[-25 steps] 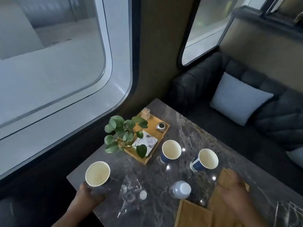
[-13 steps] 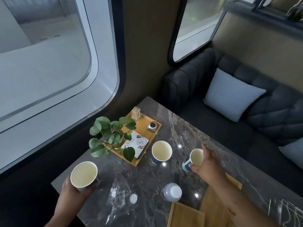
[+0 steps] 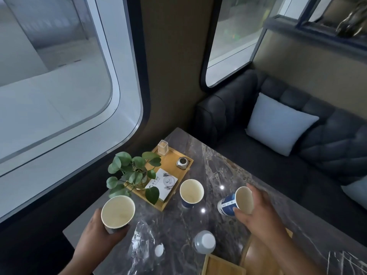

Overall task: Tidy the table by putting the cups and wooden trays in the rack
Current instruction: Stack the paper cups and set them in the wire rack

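Three blue-and-white paper cups are in view over the dark marble table [image 3: 228, 169]. My left hand [image 3: 99, 233] grips one cup [image 3: 117, 212] from below at the table's near left corner. My right hand [image 3: 256, 211] holds a second cup [image 3: 236, 201], tilted with its mouth toward me, just above the table. The third cup [image 3: 191, 192] stands upright between them, untouched. Two empty wooden trays [image 3: 222, 265] [image 3: 256, 259] lie at the near edge, the right one partly under my forearm. No rack shows.
A wooden tray [image 3: 172, 165] by the window carries a potted plant [image 3: 133, 173], a card, a small jar and a glass holder. A capped bottle [image 3: 204, 242] and crumpled clear plastic [image 3: 143, 245] lie near me. A dark sofa with a pale cushion [image 3: 278, 124] sits beyond the table.
My right hand left the wooden tray, reached the right cup, gripped it and tipped it up off the table. My left hand keeps holding its cup.
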`<state>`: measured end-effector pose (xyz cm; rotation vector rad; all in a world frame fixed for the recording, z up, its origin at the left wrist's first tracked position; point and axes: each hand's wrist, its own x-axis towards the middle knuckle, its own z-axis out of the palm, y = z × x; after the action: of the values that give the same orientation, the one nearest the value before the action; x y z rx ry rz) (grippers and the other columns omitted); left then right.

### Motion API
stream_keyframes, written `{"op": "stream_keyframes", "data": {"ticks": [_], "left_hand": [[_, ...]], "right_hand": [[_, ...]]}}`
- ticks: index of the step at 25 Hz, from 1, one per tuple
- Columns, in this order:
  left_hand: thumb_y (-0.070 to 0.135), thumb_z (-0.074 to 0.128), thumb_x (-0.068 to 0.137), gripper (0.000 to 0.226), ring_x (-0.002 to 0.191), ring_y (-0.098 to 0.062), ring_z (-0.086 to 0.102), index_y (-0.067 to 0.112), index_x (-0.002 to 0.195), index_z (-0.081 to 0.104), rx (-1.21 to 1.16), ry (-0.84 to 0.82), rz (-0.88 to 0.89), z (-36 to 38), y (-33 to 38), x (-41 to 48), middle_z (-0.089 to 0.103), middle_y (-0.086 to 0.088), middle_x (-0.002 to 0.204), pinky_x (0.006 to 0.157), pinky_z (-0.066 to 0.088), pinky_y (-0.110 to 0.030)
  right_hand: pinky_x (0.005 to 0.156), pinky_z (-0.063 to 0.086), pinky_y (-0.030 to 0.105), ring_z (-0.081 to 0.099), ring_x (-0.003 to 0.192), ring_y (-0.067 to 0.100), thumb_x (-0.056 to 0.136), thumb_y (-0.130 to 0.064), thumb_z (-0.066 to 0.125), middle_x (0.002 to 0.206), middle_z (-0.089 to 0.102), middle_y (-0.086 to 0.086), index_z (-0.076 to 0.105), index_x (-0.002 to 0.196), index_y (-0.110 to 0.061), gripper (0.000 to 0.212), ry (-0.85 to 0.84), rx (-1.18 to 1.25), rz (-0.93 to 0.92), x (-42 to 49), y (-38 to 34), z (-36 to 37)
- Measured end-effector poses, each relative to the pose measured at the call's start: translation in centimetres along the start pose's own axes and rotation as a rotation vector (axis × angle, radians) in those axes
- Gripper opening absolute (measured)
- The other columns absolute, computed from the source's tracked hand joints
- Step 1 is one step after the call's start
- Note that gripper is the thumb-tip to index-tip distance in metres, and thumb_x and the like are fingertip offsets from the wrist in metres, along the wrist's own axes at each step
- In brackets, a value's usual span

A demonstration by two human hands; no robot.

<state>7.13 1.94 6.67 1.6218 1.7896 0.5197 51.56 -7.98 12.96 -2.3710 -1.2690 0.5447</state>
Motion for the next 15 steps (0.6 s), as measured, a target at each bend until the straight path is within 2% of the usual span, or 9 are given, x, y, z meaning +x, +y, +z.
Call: {"op": "stream_keyframes", "data": {"ticks": [3, 5, 7, 9, 12, 15], "left_hand": [[0.054, 0.090, 0.064, 0.078, 0.105, -0.015, 0.056, 0.039, 0.126, 0.046, 0.054, -0.038, 0.080, 0.0, 1.9, -0.8, 0.061, 0.007, 0.117, 0.080, 0.047, -0.037], [0.059, 0.087, 0.063, 0.087, 0.113, -0.018, 0.056, 0.030, 0.135, 0.049, 0.084, -0.056, 0.133, -0.4, 3.6, -1.7, 0.061, 0.004, 0.126, 0.087, 0.047, -0.037], [0.067, 0.082, 0.062, 0.092, 0.120, -0.019, 0.056, 0.030, 0.139, 0.048, 0.116, -0.079, 0.199, -1.1, 5.7, -2.6, 0.060, 0.005, 0.131, 0.092, 0.047, -0.037], [0.070, 0.078, 0.061, 0.093, 0.121, -0.018, 0.055, 0.033, 0.140, 0.046, 0.131, -0.084, 0.258, -1.8, 8.2, -3.5, 0.058, 0.009, 0.133, 0.093, 0.049, -0.039], [0.070, 0.078, 0.062, 0.092, 0.118, -0.018, 0.056, 0.032, 0.139, 0.046, 0.135, -0.049, 0.356, -2.6, 12.0, -4.5, 0.055, 0.013, 0.128, 0.089, 0.050, -0.037], [0.079, 0.069, 0.060, 0.096, 0.117, -0.013, 0.054, 0.032, 0.140, 0.045, 0.170, -0.039, 0.462, -3.2, 15.9, -5.6, 0.049, 0.019, 0.126, 0.089, 0.050, -0.034]], "right_hand": [[0.087, 0.043, 0.030, 0.054, 0.116, 0.014, 0.069, -0.046, 0.081, 0.130, 0.043, -0.013, 0.036, 0.144, -0.043, 0.087, 0.042, 0.051, -0.091, -1.8, -1.8, -4.0], [0.088, 0.041, 0.027, 0.051, 0.113, 0.004, 0.068, -0.051, 0.076, 0.125, 0.040, -0.024, 0.035, 0.142, -0.049, 0.085, 0.068, 0.108, -0.169, -3.8, -3.4, -6.9], [0.087, 0.039, 0.021, 0.047, 0.110, -0.011, 0.067, -0.057, 0.071, 0.124, 0.038, -0.034, 0.033, 0.142, -0.054, 0.084, 0.078, 0.166, -0.242, -5.5, -5.2, -9.6], [0.087, 0.037, 0.012, 0.041, 0.118, -0.021, 0.067, -0.059, 0.070, 0.130, 0.034, -0.042, 0.034, 0.143, -0.055, 0.084, 0.088, 0.226, -0.309, -7.4, -6.7, -12.1], [0.089, 0.038, 0.010, 0.040, 0.122, -0.020, 0.070, -0.052, 0.075, 0.134, 0.036, -0.040, 0.036, 0.143, -0.054, 0.083, 0.113, 0.288, -0.395, -9.9, -8.7, -15.2], [0.089, 0.045, 0.017, 0.046, 0.124, -0.014, 0.070, -0.053, 0.076, 0.136, 0.040, -0.038, 0.036, 0.140, -0.058, 0.081, 0.123, 0.346, -0.471, -12.4, -10.5, -18.0]]}}
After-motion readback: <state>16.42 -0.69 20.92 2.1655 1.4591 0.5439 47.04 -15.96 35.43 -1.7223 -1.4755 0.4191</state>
